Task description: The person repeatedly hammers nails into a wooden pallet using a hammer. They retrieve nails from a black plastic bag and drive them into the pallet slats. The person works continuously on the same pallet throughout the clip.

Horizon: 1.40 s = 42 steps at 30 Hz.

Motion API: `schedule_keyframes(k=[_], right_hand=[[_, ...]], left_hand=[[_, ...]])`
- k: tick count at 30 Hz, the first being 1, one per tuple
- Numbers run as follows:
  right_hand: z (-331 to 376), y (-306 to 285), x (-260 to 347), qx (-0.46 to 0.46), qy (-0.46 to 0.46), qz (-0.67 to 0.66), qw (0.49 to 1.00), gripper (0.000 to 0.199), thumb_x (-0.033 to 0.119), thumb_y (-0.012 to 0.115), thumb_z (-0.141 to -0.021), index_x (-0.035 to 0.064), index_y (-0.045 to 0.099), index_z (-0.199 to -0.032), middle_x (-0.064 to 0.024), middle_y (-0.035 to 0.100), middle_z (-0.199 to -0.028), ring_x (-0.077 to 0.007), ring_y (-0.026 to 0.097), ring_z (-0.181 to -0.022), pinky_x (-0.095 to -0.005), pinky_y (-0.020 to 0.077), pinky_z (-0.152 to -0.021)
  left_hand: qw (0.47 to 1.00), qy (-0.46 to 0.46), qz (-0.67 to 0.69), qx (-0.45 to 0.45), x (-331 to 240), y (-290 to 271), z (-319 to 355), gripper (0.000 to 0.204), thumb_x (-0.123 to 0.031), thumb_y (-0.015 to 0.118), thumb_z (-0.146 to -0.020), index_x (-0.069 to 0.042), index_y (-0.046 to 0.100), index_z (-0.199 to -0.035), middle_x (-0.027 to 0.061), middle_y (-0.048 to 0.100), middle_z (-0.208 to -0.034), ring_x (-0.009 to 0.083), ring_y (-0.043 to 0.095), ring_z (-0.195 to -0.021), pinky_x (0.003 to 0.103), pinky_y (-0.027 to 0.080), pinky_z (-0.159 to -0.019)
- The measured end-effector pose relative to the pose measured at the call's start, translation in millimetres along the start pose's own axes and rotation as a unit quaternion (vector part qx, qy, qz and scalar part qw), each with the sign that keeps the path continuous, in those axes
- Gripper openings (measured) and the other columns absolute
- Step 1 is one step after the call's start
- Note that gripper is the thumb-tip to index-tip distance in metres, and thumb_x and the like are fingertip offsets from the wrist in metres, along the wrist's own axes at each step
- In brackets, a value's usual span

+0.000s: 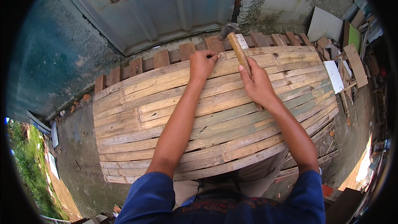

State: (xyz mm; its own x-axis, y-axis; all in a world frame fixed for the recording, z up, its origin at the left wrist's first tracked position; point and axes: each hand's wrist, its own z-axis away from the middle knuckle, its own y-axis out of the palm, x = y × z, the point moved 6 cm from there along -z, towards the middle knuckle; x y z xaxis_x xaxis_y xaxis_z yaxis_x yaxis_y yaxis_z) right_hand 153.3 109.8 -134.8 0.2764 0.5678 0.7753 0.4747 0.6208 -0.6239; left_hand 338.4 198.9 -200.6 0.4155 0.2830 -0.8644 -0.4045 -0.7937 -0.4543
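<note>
My right hand (258, 84) is wrapped round the wooden handle of a hammer (237, 49). Its dark metal head is raised at the far edge of a slatted bamboo panel (174, 112), and the handle's lower end shows below my palm. To the left of the hammer, my left hand (202, 65) rests at the panel's far edge with thumb and forefinger pinched together. Something small and dark may be between those fingertips, but it is too small to name. Split bamboo strips with narrow gaps run left to right across the panel, under both forearms.
Short brown wooden slats (161, 59) stick out in a row beyond the panel's far edge. A ribbed metal door (166, 8) and rough walls stand behind. Boards and scraps (325, 25) are piled at the right. Concrete floor (74, 145) lies at the left.
</note>
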Motion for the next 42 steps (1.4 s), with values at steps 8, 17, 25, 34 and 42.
schedule_keyframes(k=[8,17,25,34,42], right_hand=[[-2,8,-1,0.043,0.008,0.008,0.999,0.035,0.025,0.053,-0.105,-0.0041,0.057,-0.125,-0.0276,0.068,-0.086,-0.0441,0.069,-0.084,-0.0486,0.0505,-0.076],[2,12,-9,0.048,0.009,0.017,0.999,0.036,0.025,0.053,-0.105,-0.0041,0.057,-0.126,-0.0305,0.068,-0.087,-0.0477,0.069,-0.088,-0.0495,0.0508,-0.077],[0,20,-36,0.022,0.038,-0.132,0.99,0.034,0.027,0.054,-0.107,-0.0001,0.055,-0.128,-0.0142,0.065,-0.08,-0.0255,0.062,-0.062,-0.0392,0.0492,-0.059],[-4,24,-64,0.048,0.146,-0.346,0.926,0.022,0.025,0.052,-0.109,0.0037,0.053,-0.109,0.0003,0.05,-0.073,-0.0072,0.043,-0.045,-0.0276,0.0367,-0.038],[-6,27,-67,0.073,0.122,-0.328,0.934,0.023,0.025,0.052,-0.108,0.0022,0.054,-0.109,0.0001,0.05,-0.074,-0.0078,0.044,-0.047,-0.028,0.04,-0.04]], left_hand=[[1.0,-0.005,0.015,0.01,1,-3,0,0.026,-0.022,0.086,-0.08,-0.001,0.081,-0.094,0.0189,0.077,-0.086,0.0279,0.075,-0.078,0.037,0.057,-0.08],[0.999,-0.016,0.029,0.006,4,0,0,0.021,-0.018,0.085,-0.08,-0.001,0.081,-0.092,0.0178,0.077,-0.081,0.0254,0.074,-0.074,0.036,0.056,-0.075],[1.0,0.018,0.01,0.002,9,5,-4,0.019,-0.017,0.082,-0.084,-0.002,0.081,-0.095,0.0146,0.078,-0.09,0.0206,0.072,-0.08,0.033,0.055,-0.078],[0.998,0.04,0.056,0.016,13,11,-9,0.015,-0.018,0.079,-0.086,-0.007,0.081,-0.096,0.0139,0.077,-0.096,0.0273,0.072,-0.088,0.038,0.054,-0.081],[0.999,-0.002,-0.01,0.04,16,14,-11,0.018,-0.018,0.075,-0.091,-0.003,0.079,-0.1,0.011,0.077,-0.088,0.0166,0.066,-0.075,0.033,0.052,-0.074]])
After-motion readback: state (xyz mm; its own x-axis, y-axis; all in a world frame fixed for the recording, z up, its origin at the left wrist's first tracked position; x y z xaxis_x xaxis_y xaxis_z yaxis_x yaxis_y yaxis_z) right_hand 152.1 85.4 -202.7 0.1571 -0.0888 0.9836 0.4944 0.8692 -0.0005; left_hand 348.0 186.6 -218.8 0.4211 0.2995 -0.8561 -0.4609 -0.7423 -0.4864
